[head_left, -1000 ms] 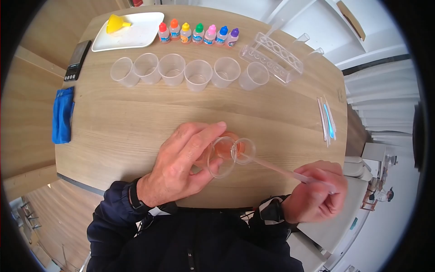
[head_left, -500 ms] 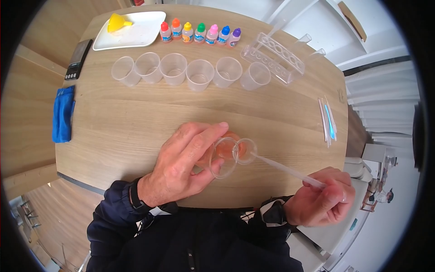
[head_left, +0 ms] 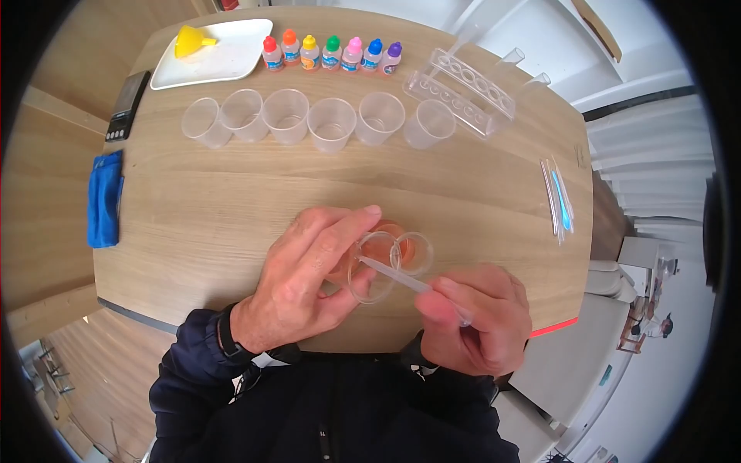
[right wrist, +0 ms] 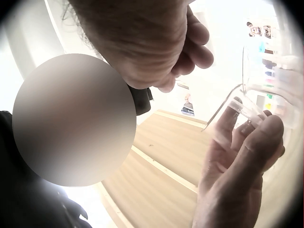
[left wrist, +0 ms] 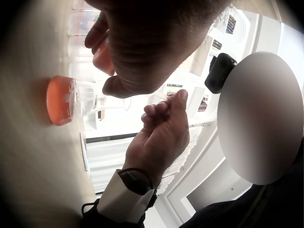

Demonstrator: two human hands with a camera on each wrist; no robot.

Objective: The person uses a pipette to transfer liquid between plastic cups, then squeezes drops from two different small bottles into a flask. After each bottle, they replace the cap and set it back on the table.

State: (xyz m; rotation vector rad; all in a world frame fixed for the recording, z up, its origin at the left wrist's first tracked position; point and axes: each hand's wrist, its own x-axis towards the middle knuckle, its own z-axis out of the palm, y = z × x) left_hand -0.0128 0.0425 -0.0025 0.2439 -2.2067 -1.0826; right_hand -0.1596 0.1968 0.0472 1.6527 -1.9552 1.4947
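Observation:
My left hand (head_left: 301,270) holds a clear plastic cup (head_left: 373,287) with orange-red liquid in it, fingers and thumb round its side. Right beside it, a small clear flask (left wrist: 61,100) with orange liquid at its base stands on the table. The flask's round mouth overlaps the cup's rim in the head view. Between the fingers of my right hand (head_left: 486,318) is a translucent plastic pipette (head_left: 397,275), slanting down to the left. Its tip is over the cup's opening. The pipette's bulb end is mostly hidden by the fingers.
Clear cups (head_left: 332,127) stand in a row across the table. Behind them are dropper bottles (head_left: 330,55) with coloured caps, and a white tray (head_left: 231,65) with a yellow funnel (head_left: 191,42). A test-tube rack (head_left: 463,92), wrapped pipettes (head_left: 557,201), a blue cloth (head_left: 105,199) and black scale (head_left: 127,108) sit around.
My right hand has moved left with the pipette. Its tip has gone from the flask's mouth to over the cup. The left hand and cup have stayed nearly in place.

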